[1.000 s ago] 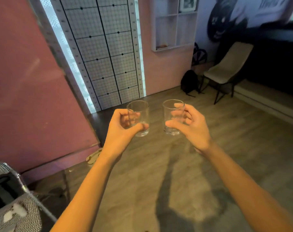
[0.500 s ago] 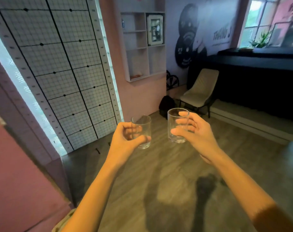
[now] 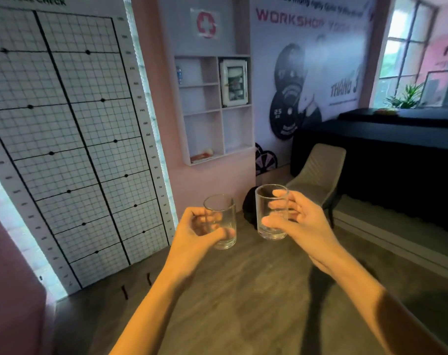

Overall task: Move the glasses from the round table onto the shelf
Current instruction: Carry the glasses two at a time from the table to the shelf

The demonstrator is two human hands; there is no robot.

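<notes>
Both arms reach out in front of me over the wooden floor. My left hand [image 3: 194,231] is wrapped around a clear empty glass [image 3: 221,213], held upright. My right hand [image 3: 305,226] grips a second clear glass [image 3: 270,208], also upright and a little higher. The two glasses are side by side and apart. Ahead on the pink wall hangs a white shelf unit [image 3: 221,116] with several open compartments, well beyond both hands. The round table is out of view.
A large grid chart panel [image 3: 64,149] covers the wall on the left. A beige chair [image 3: 317,175] and a black bag [image 3: 250,206] stand below the shelf to the right. A long dark counter [image 3: 397,149] runs along the right side. One shelf compartment holds a framed box [image 3: 234,82].
The view has swung up and nearer to the wall with the shelf, which now looks larger. Both hands still hold their glasses in the same grip.
</notes>
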